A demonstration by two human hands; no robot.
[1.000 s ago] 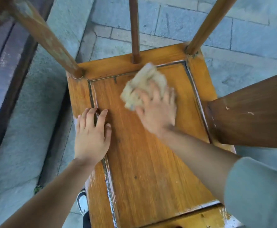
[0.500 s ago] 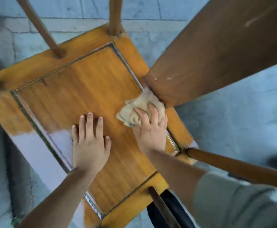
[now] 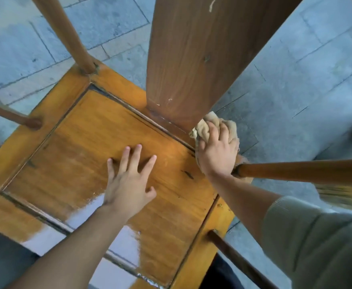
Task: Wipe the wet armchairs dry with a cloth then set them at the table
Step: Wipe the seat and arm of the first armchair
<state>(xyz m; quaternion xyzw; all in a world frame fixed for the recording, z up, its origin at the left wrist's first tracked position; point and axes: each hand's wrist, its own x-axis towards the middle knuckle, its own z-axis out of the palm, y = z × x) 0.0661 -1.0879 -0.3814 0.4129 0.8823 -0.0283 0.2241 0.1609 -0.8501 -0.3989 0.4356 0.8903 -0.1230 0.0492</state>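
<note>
Your right hand has the cloth bunched under curled fingers at the backrest's base, while your left hand lies flat, spread on the seat, holding nothing.

I see a floor of grey rectangular stone paving slabs, jointed in straight lines and blotched darker in places. A yellow-orange wooden armchair stands directly on it. The chair's flat panelled seat bears my left hand, laid with fingers spread, and a crumpled beige cloth at the far right corner beside the dark brown back slat. A pale glossy sheen lies across the seat's near-left edge.
</note>
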